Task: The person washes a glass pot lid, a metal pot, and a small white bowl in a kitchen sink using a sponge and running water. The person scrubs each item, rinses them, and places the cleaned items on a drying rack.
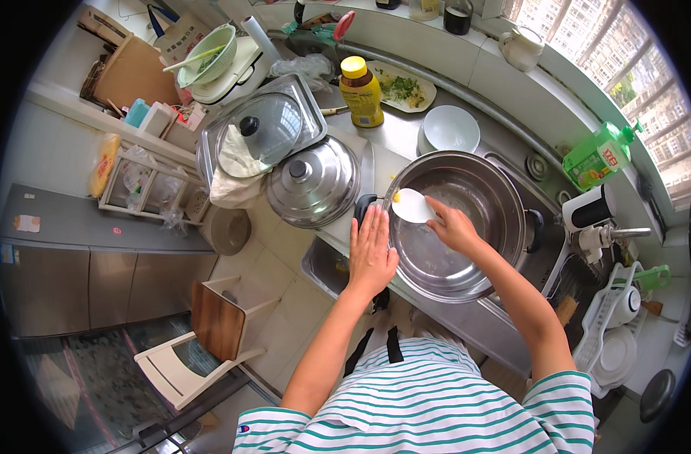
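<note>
A large two-handled stainless steel pot [464,272] stands tilted over the counter edge and the sink, its inside bare and shiny. My right hand [456,227] grips a white oval utensil [411,206], too plain to tell whether spoon or scraper, over the pot's left rim. A small yellow bit clings to its far edge. Flat, with fingers stretched out, my left hand [373,249] lies against the rim beside the black side handle [363,207]. It holds nothing that I can see. Left of the pot, a cleaver blade [368,170] lies on a white cutting board [388,164].
A domed steel lid [328,193] and a glass lid [260,133] on a metal tray crowd the left. Behind are a yellow bottle [362,99], a plate of chopped greens [405,88] and white bowls [452,127]. A faucet [629,232] and dish rack [592,335] stand right.
</note>
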The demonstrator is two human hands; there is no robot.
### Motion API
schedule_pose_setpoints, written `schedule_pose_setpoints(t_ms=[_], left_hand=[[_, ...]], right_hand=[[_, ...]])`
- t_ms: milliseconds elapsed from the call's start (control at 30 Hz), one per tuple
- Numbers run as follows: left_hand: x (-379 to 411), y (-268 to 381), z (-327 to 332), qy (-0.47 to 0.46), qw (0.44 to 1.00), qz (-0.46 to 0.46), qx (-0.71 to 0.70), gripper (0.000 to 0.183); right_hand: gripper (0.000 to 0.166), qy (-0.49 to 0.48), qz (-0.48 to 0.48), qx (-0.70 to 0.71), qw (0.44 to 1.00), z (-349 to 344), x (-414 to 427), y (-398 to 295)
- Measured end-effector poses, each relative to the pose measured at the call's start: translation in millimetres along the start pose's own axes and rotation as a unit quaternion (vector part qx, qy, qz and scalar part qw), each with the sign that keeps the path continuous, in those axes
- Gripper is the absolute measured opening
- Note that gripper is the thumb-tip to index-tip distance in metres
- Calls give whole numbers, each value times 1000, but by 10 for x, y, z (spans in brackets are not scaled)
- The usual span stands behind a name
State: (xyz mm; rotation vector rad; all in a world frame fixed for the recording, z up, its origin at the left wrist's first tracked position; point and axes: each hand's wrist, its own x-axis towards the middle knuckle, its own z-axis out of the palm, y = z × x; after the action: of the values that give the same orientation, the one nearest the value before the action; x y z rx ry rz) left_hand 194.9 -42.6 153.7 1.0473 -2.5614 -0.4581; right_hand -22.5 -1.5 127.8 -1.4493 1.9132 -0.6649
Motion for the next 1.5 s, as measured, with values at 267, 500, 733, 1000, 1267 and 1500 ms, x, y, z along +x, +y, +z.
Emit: schedule_pose_setpoints(t_ms=[267,500,733,1000,1267,1500], left_hand=[[-131,-51,-97,28,997,14,-77,63],[-939,-496,-63,147,955,-127,-222,54],[-1669,-1089,252,128,821,-359,-425,60],[-1638,-1069,134,46,697,-434,-570,67],[-724,-834,-42,26,797,-258,-546,68],[7,-376,-213,-47,810,-200,-548,70]], right_hand=[[56,36,-35,85,995,-183,-281,-310],[58,27,-64,66,995,21,-808,-1211],[74,13,-159,-253,954,1237,-1054,-1522],[73,-62,-56,-129,988,1365,-969,-1218],[51,245,38,79,965,382,-1323,-1117],[46,341,123,-74,929,-240,-1559,-395]])
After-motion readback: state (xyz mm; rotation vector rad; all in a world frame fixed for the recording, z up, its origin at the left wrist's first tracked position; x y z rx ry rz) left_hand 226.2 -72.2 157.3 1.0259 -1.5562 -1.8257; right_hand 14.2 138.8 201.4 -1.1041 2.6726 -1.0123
